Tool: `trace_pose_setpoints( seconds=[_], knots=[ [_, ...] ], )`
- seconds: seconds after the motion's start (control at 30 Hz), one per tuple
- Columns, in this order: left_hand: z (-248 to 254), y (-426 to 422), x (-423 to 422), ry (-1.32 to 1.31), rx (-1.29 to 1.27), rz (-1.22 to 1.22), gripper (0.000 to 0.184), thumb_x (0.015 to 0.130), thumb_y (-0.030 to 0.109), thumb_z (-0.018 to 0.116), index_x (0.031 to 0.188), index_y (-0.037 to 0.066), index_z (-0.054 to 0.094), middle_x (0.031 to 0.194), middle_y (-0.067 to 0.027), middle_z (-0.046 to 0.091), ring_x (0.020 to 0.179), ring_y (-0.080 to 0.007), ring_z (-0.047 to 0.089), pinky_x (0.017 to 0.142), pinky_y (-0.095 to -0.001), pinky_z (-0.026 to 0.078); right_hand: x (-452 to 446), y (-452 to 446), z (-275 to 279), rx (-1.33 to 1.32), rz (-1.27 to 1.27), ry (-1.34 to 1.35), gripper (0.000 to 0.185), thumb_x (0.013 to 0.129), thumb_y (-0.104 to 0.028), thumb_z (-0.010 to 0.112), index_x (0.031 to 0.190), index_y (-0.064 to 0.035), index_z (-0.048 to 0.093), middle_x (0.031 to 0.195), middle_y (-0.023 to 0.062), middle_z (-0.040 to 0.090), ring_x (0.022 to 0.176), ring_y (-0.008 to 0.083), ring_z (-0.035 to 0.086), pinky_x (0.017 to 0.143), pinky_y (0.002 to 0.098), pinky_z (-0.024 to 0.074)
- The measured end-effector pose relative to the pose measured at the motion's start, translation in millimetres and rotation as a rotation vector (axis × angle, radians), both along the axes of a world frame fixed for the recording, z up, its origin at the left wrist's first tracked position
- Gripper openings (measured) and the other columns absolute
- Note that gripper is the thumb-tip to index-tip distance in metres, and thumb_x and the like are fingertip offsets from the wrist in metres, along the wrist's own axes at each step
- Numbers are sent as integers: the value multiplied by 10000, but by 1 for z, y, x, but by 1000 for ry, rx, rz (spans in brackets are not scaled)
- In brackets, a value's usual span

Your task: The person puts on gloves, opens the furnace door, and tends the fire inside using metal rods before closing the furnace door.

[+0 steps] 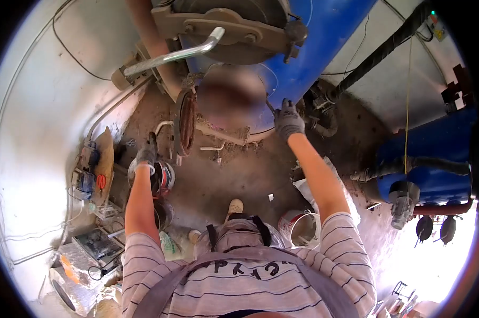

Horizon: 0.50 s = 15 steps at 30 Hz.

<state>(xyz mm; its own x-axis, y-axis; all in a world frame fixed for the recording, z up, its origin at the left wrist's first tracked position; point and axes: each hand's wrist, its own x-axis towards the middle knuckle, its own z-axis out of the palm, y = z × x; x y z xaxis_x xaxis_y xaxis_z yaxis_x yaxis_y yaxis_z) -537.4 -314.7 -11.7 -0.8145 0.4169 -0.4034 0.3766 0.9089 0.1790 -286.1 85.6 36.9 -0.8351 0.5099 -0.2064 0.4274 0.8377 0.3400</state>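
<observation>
My left hand (146,153), in a dark grey work glove, is closed at the end of a bent metal handle (164,125). This handle reaches to a round hatch door (185,122) that stands swung out, its inner face rusty brown. My right hand (289,121), gloved too, is closed around a thin dark rod (271,108) at the right side of the hatch opening. Most of the rod is hidden. The opening sits low on a large blue tank (297,69), and a blurred patch covers what is inside it.
Above hangs a heavy clamped lid with a long metal lever (176,57). Buckets stand at left (166,179) and right (301,228), beside a white sack (332,183). Debris lies on the floor below the hatch. Another blue tank (430,180) and a thick black hose (382,50) are at right.
</observation>
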Motion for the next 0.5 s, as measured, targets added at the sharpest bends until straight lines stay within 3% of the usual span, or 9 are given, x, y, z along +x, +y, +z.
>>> trace_pose_setpoints(
  seconds=[0.07,0.1,0.2,0.23,0.3,0.37,0.47,0.5],
  knots=[
    [31,14,45,244,-221,-281,495,857,264,435,1249,-35,392,1037,-223,580,945,-296,582,785,-368,458,6,8,47,-400,-337,406,596,891,-272,389,1342,58,179,1273,268,376,1194,312,401,910,420,430],
    [21,11,56,116,-58,-222,444,860,301,439,1177,-10,430,976,-183,582,889,-271,583,744,-358,466,2,11,66,-514,-421,265,630,881,-282,418,1350,46,154,1223,274,428,1114,334,475,876,398,461],
    [-16,31,109,-695,808,487,370,870,411,448,960,64,542,792,-61,588,720,-197,586,622,-328,492,-2,40,50,-578,-346,194,687,854,-278,472,1358,39,130,1171,262,484,1021,331,544,841,398,475],
    [-20,56,134,-858,988,584,381,873,448,452,888,89,580,731,-21,590,664,-172,587,581,-318,501,-2,43,47,-588,-330,206,695,849,-272,483,1361,35,127,1165,257,491,1005,327,553,821,402,480],
    [-23,113,172,-1092,1291,656,341,912,405,398,1020,108,527,832,-69,588,697,-205,591,611,-327,500,1,46,45,-602,-296,223,714,838,-260,505,1368,25,121,1155,247,506,973,317,571,781,409,490],
    [-28,160,194,-1302,1337,594,392,909,428,391,1015,75,523,833,-94,596,752,-257,604,666,-359,516,1,42,54,-645,-329,147,707,840,-269,492,1370,19,123,1172,240,497,1001,319,557,793,408,487],
    [-59,225,204,-1195,1448,770,362,905,397,414,1005,68,525,866,-131,610,694,-253,635,582,-398,538,-1,34,49,-611,-339,101,696,824,-352,483,1350,-1,194,1213,243,467,1064,321,522,851,398,452],
    [-61,228,204,-1234,1405,841,374,909,387,403,1016,47,513,861,-152,609,729,-301,621,615,-438,530,-2,30,45,-580,-333,96,696,815,-391,482,1340,-9,229,1229,246,454,1088,322,507,878,393,435]
  ],
)
